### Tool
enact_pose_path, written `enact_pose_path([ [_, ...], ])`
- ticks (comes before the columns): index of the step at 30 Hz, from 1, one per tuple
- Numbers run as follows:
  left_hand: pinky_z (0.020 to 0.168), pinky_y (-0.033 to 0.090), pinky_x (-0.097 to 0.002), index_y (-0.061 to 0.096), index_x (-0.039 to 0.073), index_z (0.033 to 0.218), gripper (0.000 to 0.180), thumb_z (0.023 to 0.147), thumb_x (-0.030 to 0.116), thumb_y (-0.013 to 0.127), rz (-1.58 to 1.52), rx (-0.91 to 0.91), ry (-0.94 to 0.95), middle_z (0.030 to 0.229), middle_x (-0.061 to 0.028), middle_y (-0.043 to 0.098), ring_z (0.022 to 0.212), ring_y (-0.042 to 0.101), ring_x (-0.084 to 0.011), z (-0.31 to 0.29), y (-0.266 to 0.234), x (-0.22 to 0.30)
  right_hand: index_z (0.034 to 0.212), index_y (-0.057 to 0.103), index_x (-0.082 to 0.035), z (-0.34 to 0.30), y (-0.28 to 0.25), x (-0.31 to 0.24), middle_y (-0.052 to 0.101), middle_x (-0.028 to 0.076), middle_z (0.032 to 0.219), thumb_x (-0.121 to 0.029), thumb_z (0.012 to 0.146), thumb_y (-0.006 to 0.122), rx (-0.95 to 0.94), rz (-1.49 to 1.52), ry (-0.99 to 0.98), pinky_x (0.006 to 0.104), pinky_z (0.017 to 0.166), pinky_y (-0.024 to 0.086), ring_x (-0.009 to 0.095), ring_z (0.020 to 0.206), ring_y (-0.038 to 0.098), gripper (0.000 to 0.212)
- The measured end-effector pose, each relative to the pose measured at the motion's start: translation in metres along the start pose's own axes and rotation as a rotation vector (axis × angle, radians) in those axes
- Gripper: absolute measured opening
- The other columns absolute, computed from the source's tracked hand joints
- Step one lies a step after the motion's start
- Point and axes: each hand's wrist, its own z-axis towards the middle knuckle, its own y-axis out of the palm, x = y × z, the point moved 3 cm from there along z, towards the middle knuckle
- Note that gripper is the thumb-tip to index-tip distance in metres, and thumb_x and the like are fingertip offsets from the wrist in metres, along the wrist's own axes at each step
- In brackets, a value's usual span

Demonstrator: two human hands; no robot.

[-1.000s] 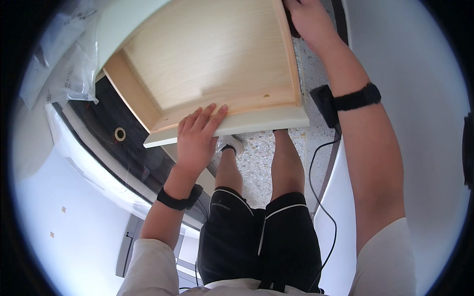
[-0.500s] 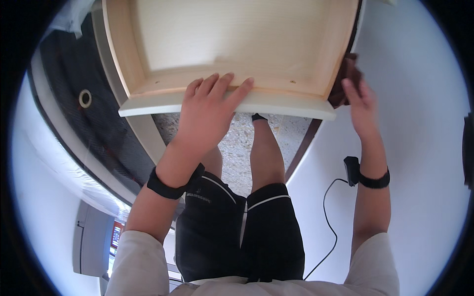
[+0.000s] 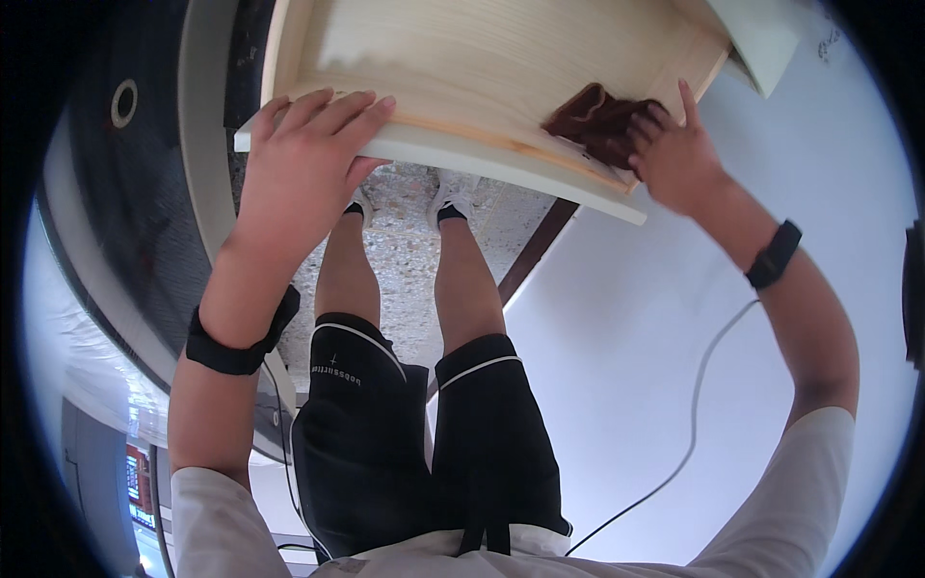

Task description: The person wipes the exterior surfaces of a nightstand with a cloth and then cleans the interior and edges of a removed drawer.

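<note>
A pale wooden drawer [image 3: 482,163] with a white front panel is pulled out ahead of me, above my legs. My left hand [image 3: 299,164] grips the left part of its front edge, fingers hooked over the top and the thumb below. At the near right corner, my right hand [image 3: 674,159] holds a crumpled dark brown cloth [image 3: 588,116] against the drawer's inside. The index finger points up, while the other fingers press into the cloth. Part of the cloth is hidden under them.
Left of the drawer stands a dark panel with a round ring [image 3: 124,103]. A white wall [image 3: 617,366] runs along the right. A white panel corner [image 3: 766,43] juts out beyond the drawer's right side. A thin cable [image 3: 696,424] hangs from my right wristband.
My right hand has brought the brown cloth from outside the drawer's right side to inside its near right corner. My left hand has shifted left along the front edge.
</note>
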Motion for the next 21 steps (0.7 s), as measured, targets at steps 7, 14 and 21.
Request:
enact_pose_path([
  [7, 0.109, 0.036, -0.0460, 0.059, 0.023, 0.136, 0.054, 0.084, 0.024, 0.073, -0.031, 0.112, 0.014, 0.130, 0.0017, 0.064, 0.123, 0.057, -0.0245, -0.003, 0.006, 0.001, 0.141, 0.051, -0.006, 0.050, 0.008, 0.098, 0.051, 0.013, 0.145, -0.027, 0.101, 0.040, 0.042, -0.069, 0.448, 0.0464, 0.120, 0.023, 0.028, 0.141, 0.040, 0.047],
  [14, 0.109, 0.037, -0.0469, 0.061, 0.024, 0.133, 0.057, 0.079, 0.028, 0.076, 0.078, 0.132, -0.021, 0.130, 0.0028, 0.064, 0.122, 0.057, -0.0223, -0.002, 0.003, -0.002, 0.138, 0.052, 0.000, 0.052, -0.006, 0.072, 0.048, 0.020, 0.147, -0.021, 0.097, 0.046, 0.165, -0.146, 0.555, 0.0440, 0.119, 0.028, 0.035, 0.140, 0.041, 0.047],
  [21, 0.110, 0.036, -0.0465, 0.061, 0.026, 0.133, 0.059, 0.076, 0.031, 0.078, 0.049, 0.132, -0.023, 0.130, 0.0033, 0.063, 0.125, 0.056, -0.0201, 0.000, 0.015, -0.007, 0.108, 0.065, -0.005, 0.038, 0.017, 0.022, 0.067, 0.020, 0.115, -0.022, 0.096, 0.051, 0.113, 0.206, -0.075, 0.0419, 0.105, 0.044, 0.033, 0.118, 0.059, 0.025],
])
